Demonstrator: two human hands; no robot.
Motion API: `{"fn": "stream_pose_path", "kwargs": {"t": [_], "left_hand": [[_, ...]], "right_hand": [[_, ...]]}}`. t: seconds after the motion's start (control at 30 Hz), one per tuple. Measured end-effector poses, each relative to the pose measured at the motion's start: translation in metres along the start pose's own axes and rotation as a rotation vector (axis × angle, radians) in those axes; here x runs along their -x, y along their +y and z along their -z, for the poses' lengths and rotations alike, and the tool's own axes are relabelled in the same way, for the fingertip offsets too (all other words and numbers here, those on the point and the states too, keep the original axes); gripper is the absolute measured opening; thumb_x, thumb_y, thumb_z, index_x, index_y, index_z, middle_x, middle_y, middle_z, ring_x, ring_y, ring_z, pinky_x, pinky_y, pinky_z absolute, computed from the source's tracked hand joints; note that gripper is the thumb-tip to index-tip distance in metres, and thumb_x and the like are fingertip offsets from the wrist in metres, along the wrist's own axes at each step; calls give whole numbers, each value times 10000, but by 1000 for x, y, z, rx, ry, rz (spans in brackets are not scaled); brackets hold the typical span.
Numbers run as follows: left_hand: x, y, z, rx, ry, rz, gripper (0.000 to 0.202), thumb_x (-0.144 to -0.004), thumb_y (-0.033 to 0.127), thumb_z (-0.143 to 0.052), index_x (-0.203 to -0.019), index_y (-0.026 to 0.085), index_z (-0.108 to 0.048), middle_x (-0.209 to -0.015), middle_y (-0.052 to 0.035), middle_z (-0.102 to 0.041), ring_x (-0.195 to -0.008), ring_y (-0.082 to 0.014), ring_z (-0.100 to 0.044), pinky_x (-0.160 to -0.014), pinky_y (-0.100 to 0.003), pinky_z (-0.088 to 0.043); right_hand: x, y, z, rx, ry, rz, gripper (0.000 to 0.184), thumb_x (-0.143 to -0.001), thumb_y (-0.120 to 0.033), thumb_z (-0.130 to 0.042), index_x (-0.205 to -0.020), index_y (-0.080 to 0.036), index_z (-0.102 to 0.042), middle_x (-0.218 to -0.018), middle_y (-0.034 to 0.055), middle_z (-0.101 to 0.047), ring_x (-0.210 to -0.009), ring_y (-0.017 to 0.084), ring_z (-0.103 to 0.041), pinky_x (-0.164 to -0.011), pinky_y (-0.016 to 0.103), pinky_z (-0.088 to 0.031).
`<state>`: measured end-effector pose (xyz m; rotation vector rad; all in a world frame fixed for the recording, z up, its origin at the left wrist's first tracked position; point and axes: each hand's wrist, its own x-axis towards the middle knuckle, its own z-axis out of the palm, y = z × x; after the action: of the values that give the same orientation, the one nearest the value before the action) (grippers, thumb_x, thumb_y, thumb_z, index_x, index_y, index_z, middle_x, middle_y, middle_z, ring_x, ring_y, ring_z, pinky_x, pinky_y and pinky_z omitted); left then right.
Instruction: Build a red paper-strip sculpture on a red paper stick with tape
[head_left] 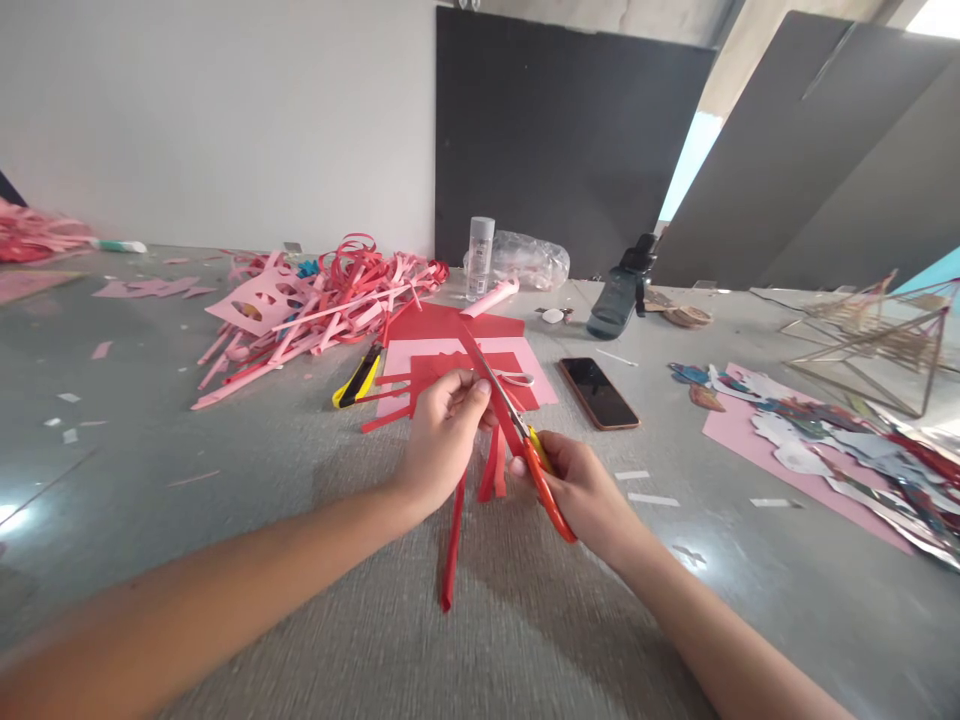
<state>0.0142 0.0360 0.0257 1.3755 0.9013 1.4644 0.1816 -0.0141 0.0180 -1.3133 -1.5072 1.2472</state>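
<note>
Left hand [448,428] had thumb and fingers pinched shut on red paper strip [508,425]. Strip sat right at fingertips, running alongside scissors blades. Right hand [581,485] was curled round orange-and-yellow scissors [535,466], fingers at handles; couldn't really tell blade gap. Smaller red sheet [427,372] lay on pink paper [400,350], just past left fingers toward back edge of bench [247,450]. Yellow cutter [360,378] left of those, phone [599,392] right. Messy pink-red pile [352,290] near back edge.
</note>
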Motion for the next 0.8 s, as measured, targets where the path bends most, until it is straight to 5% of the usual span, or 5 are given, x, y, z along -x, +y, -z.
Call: {"fn": "stream_pose_path", "kwargs": {"t": [0.57,0.8], "left_hand": [[-1,1,2,-8,-21,-11,203,-938,283,-616,-766,184,-575,-680,23,-573,-633,-109,-583,-612,-239,-486],[-4,1,3,-11,-28,-1,174,-936,281,-607,-793,181,-602,-714,12,-596,-649,-111,-581,-627,-242,-495]], "right_hand": [[1,6,1,-40,-46,-40,427,-824,-555,-756,-749,-209,-517,-586,-70,-434,-494,88,-369,-467,238,-261],[0,2,2,-61,-27,-43,476,-752,-557,-820,-728,-206,-499,-602,-84,-365,-523,77,-294,-472,235,-212]]}}
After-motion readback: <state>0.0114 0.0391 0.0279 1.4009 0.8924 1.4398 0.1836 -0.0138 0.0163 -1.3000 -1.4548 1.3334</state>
